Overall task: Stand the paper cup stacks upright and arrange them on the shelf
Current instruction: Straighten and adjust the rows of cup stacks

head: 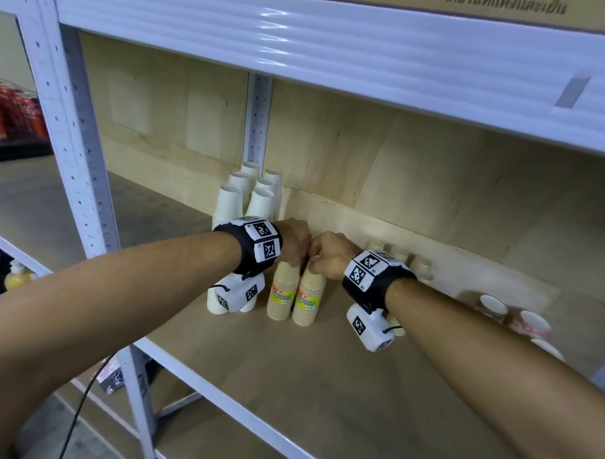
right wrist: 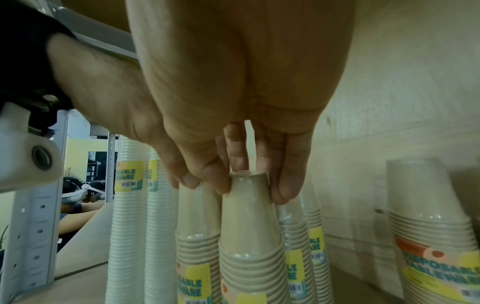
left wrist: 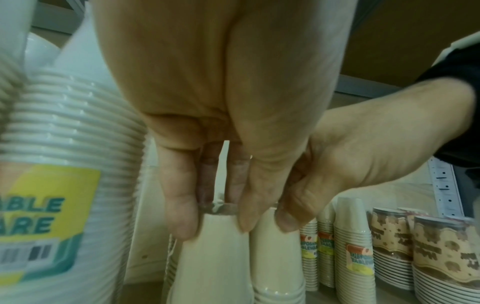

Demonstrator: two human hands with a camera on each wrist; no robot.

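1. Your left hand (head: 293, 242) pinches the top of the left beige paper cup stack with the yellow label (head: 282, 294); fingertips (left wrist: 182, 218) curl round its upturned base.
2. Your right hand (head: 331, 254) grips the matching right beige stack (head: 309, 300) the same way, directly beneath it.
3. Both stacks stand upright on the pale wooden shelf (head: 289, 383), touching each other, long axes vertical, just right of the tall white cup stacks (head: 247, 200).
4. Each hand sits straight above its own stack, so letting go likely calls for lifting straight up.
5. Patterned cup stacks (head: 517, 316) lie further right, nearer your right hand.
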